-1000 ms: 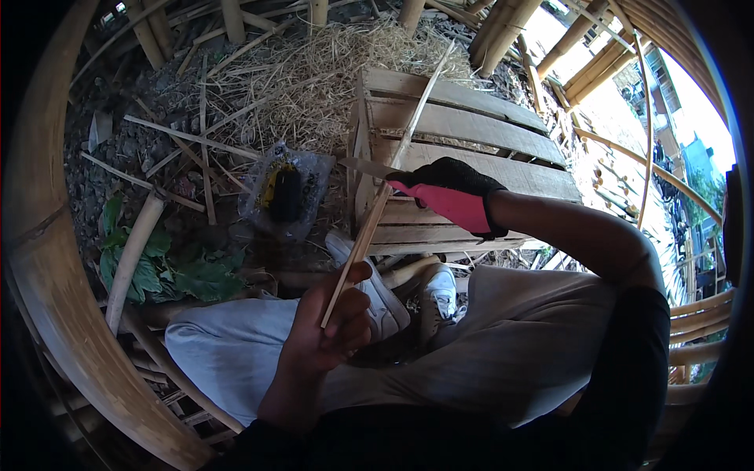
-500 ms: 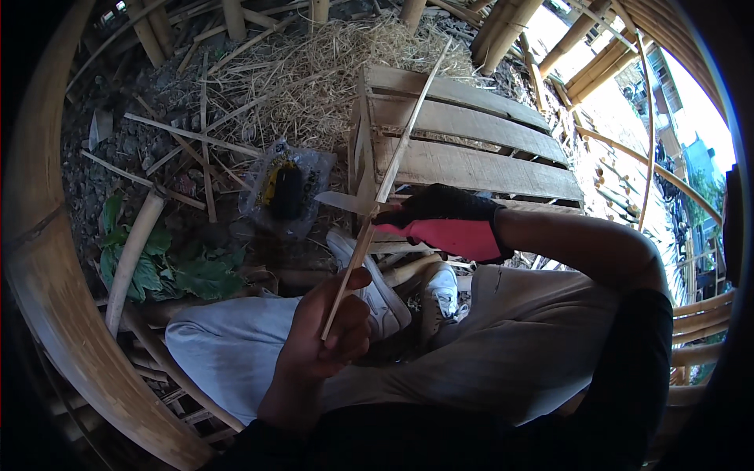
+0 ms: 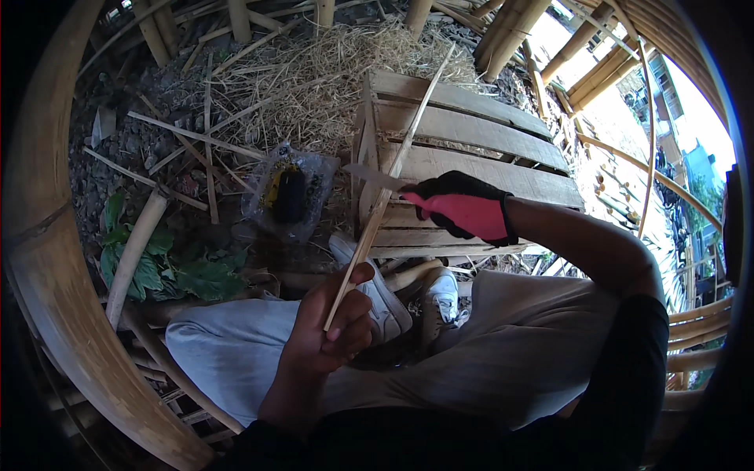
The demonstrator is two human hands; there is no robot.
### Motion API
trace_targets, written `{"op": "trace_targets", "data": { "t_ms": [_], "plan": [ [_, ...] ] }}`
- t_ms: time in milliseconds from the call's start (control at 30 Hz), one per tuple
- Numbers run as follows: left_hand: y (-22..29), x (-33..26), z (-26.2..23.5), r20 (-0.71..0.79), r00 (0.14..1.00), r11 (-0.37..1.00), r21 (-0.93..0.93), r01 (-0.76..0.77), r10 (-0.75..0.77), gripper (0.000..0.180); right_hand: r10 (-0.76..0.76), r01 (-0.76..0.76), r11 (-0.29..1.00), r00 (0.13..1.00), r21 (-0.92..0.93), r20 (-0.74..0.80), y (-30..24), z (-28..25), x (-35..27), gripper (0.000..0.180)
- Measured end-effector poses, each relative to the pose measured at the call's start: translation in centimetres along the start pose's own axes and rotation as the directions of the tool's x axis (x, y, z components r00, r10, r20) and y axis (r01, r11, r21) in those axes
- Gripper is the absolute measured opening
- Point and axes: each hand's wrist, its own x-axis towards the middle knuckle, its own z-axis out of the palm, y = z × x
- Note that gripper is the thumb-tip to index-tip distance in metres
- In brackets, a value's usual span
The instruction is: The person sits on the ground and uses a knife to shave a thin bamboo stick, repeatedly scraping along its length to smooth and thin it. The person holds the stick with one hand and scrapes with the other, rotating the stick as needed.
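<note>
My left hand (image 3: 330, 330) grips the near end of a long thin bamboo strip (image 3: 393, 169), which slants up and away over a wooden crate (image 3: 471, 149). My right hand (image 3: 463, 208) wears a red and black glove and holds a knife (image 3: 373, 177); its blade lies against the strip about halfway along. Both hands hover above my knees in light grey trousers. My white shoes (image 3: 393, 302) rest on the ground below the strip.
A clear plastic bag with a yellow and black object (image 3: 289, 195) lies left of the crate. Dry straw (image 3: 330, 71), loose bamboo sticks and green leaves (image 3: 169, 271) cover the ground. Thick bamboo poles (image 3: 55, 259) curve along the left.
My gloved right hand has slid the knife down the strip toward me, then slightly back up. The left hand keeps its hold on the strip's near end.
</note>
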Motion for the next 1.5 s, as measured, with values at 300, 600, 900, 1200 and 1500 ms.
{"op": "trace_targets", "data": {
  "t_ms": [300, 600, 900, 1200, 1500],
  "plan": [
    [-0.3, 0.2, -0.3, -0.057, 0.998, 0.998, 0.06, -0.007, 0.01, 0.028, -0.083, 0.085, 0.991, 0.996, -0.102, 0.021, -1.9, 1.4, -1.5, 0.02],
    [-0.7, 0.7, -0.3, -0.103, 0.995, 0.995, 0.097, -0.002, 0.012, 0.023, -0.015, 0.013, 1.0, 0.997, 0.024, 0.08, 1.1, 0.4, -0.2, 0.027],
    [-1.2, 0.4, 1.2, -0.156, 0.982, 0.896, 0.443, -0.025, 0.105, 0.033, -0.11, 0.116, 0.992, 0.987, 0.042, -0.117, 1.9, -2.1, 0.9, 0.027],
    [-0.8, 0.6, 0.6, -0.117, 0.99, 0.977, 0.207, -0.054, 0.079, 0.036, 0.045, -0.044, 0.992, 0.999, 0.118, -0.01, -0.8, 1.4, -0.7, 0.03],
    [-0.5, 0.7, 0.6, -0.04, 0.998, 0.993, 0.115, -0.036, 0.041, 0.034, -0.17, 0.171, 0.984, 0.985, 0.048, -0.04, 0.6, -0.2, 0.8, 0.033]
  ]
}}
